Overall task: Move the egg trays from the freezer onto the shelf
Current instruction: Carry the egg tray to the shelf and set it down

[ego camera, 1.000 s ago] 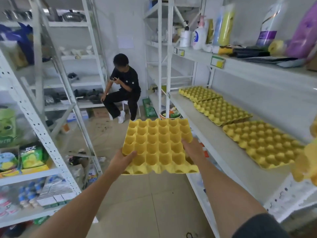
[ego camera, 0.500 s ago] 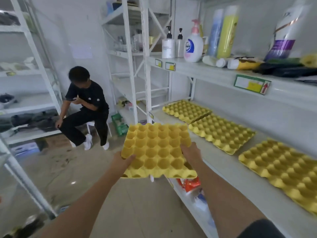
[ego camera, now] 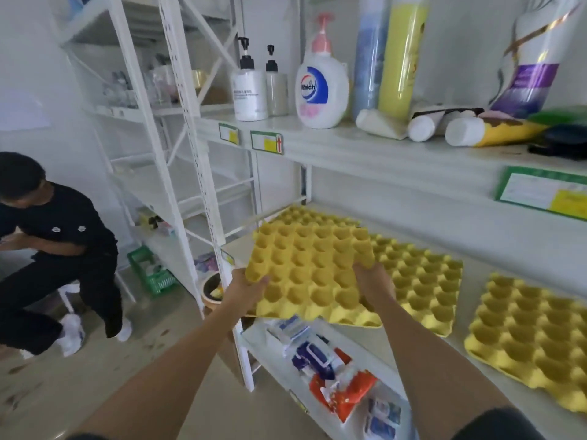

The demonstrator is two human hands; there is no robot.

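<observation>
Yellow egg tray [ego camera: 309, 269] held over the shelf [ego camera: 470, 341] edge.
Left hand [ego camera: 246, 289] and right hand [ego camera: 374, 282]: each grip closed on the tray's near corners; three trays [ego camera: 425, 281] lie on the shelf.

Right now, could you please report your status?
Both hands, left and right, gripping yellow egg tray. Held over shelf edge. Three trays already there.

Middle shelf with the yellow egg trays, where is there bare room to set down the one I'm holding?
The held tray, gripped by the left hand and right hand, hides the shelf's left end. Bare strips show behind the trays along the back wall, and between the middle tray and right tray, likely too narrow. The far tray crowds the left corner.
</observation>
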